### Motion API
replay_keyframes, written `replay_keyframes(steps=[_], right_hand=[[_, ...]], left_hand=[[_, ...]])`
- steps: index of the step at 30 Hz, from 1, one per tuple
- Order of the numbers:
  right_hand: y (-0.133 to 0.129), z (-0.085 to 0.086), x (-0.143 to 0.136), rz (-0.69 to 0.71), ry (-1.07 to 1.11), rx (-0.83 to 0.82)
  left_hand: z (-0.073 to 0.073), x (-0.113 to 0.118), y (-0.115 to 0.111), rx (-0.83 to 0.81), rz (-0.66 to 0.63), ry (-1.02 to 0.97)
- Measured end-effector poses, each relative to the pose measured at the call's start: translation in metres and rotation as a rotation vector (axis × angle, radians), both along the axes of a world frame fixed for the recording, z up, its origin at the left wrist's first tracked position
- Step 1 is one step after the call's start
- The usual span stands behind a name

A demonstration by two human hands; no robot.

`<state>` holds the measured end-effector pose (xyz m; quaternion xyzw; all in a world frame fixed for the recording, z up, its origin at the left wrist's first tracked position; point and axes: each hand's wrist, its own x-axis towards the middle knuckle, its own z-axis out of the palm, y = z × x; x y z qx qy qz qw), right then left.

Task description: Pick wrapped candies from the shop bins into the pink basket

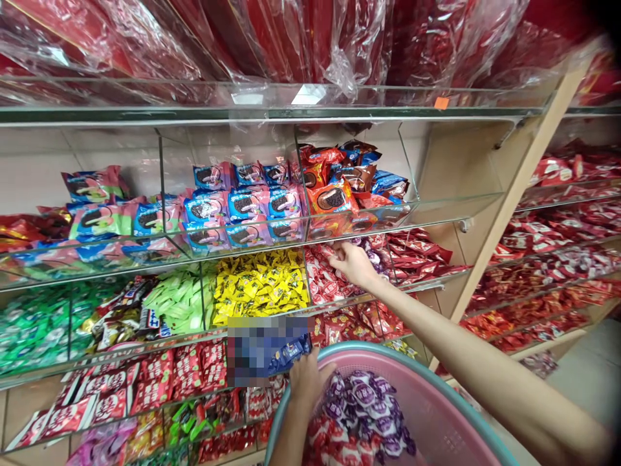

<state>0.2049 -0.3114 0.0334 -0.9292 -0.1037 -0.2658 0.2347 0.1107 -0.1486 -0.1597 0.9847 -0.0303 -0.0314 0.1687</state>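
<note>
My right hand [355,264] reaches into a shelf compartment, its fingers curled in among red-and-white wrapped candies [323,278]. Whatever lies between the fingertips is too small to make out. Purple-wrapped candies [373,249] sit just behind that hand. Lower down, my left hand [309,375] is closed over the rim of a pink plastic basket [436,401] with a blue-green edge. Inside the basket lie purple-and-white wrapped candies [363,404] and red-and-white wrapped candies [334,443]. Dark blue packets [288,355], partly pixelated, show beside my left fingers.
Yellow-wrapped candies [262,278] fill the compartment to the left. Packaged cookies [247,204] stand on the glass shelf [233,243] just above my right hand. A wooden upright [521,188] divides this rack from another at right. Red bags [242,39] in clear plastic lie on top.
</note>
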Motion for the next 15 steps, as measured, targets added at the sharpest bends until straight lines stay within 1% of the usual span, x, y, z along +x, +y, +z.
replay_keyframes(steps=[2, 4, 9, 15], right_hand=[[0.014, 0.002, 0.013, -0.071, -0.016, -0.122], [0.025, 0.003, 0.025, -0.097, -0.033, -0.174], [0.041, 0.007, 0.047, -0.089, -0.075, -0.184], [0.054, 0.015, 0.07, -0.072, -0.085, -0.202]], left_hand=[[-0.001, 0.0, 0.0, 0.0, 0.006, 0.0], [-0.001, 0.001, 0.0, -0.011, 0.017, -0.001], [-0.001, 0.001, -0.001, -0.041, 0.032, 0.011], [-0.001, 0.001, -0.002, -0.042, 0.049, 0.018]])
